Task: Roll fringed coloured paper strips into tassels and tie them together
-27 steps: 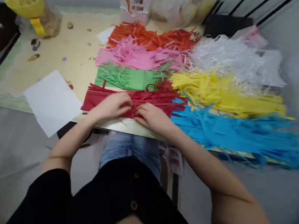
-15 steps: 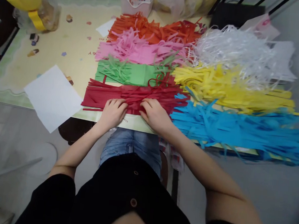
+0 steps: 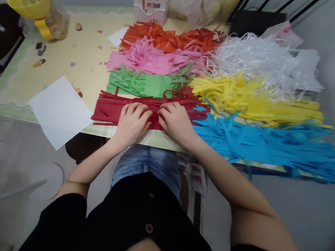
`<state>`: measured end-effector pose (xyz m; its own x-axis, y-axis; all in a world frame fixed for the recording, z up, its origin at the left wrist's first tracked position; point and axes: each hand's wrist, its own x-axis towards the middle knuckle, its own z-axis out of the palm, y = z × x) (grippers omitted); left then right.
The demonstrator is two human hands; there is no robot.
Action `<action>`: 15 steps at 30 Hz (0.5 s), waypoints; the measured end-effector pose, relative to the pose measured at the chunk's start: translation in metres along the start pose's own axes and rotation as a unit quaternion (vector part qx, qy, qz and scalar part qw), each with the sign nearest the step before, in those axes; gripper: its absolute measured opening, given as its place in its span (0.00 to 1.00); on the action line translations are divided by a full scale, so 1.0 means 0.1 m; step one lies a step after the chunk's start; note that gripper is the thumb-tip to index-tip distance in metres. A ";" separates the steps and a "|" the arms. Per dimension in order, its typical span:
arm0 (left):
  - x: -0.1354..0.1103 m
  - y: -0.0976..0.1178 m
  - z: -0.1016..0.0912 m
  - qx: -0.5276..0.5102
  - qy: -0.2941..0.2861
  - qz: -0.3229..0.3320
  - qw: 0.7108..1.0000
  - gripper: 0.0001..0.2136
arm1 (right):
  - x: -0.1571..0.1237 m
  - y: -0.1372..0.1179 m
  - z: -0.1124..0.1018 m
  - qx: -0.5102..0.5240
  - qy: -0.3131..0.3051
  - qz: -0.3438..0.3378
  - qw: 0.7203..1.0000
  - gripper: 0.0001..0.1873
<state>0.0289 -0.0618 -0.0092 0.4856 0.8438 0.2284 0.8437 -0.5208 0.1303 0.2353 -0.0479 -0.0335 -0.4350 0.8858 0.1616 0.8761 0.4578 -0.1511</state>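
Dark red fringed paper (image 3: 107,107) lies along the table's front edge, cut into thin strips at both ends. My left hand (image 3: 133,123) rests over its middle with fingers curled down onto the strips. Just to the right, my right hand (image 3: 175,122) bends its fingers and thumb together on the same red paper. A narrow gap separates the two hands. The fingertips are partly hidden, so the exact strips between them cannot be made out. Green fringed paper (image 3: 153,85) lies directly behind the red, and blue fringed paper (image 3: 264,143) touches its right end.
Pink (image 3: 160,63) and orange (image 3: 174,43) fringed paper lie farther back. Yellow fringe (image 3: 245,97) and white shredded strips (image 3: 254,59) are at the right. A white sheet (image 3: 60,111) overhangs the front edge at left. A jug with a yellow top (image 3: 43,11) stands at the back left.
My left hand has moved slightly right and farther over the red paper. My right hand has shifted a little away from me. The thin loop by my left hand no longer shows.
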 end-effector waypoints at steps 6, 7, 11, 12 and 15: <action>0.48 -0.10 0.08 0.025 -0.072 -0.033 0.997 0.12 | -0.03 -0.30 -0.06 0.049 -0.046 -0.053 0.996 0.21; 0.52 -0.13 0.08 0.018 -0.068 -0.041 0.997 0.12 | 0.00 -0.40 0.00 0.059 -0.067 -0.067 0.994 0.22; 0.60 -0.15 0.01 0.009 -0.034 -0.051 0.998 0.11 | 0.30 -0.73 0.29 0.089 -0.097 -0.010 0.991 0.29; 0.61 -0.14 -0.01 0.012 -0.028 -0.053 0.998 0.11 | 0.38 -0.77 0.34 0.094 -0.099 0.013 0.990 0.31; 0.63 -0.13 -0.08 0.024 -0.022 -0.067 0.997 0.11 | 0.53 -0.79 0.43 0.133 -0.083 0.041 0.987 0.34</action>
<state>0.0469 -0.0026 0.0111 0.3771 0.9107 0.1685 0.9108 -0.3976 0.1109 0.1336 -0.0339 -0.0547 -0.4118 0.9111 -0.0202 0.8338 0.3677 -0.4118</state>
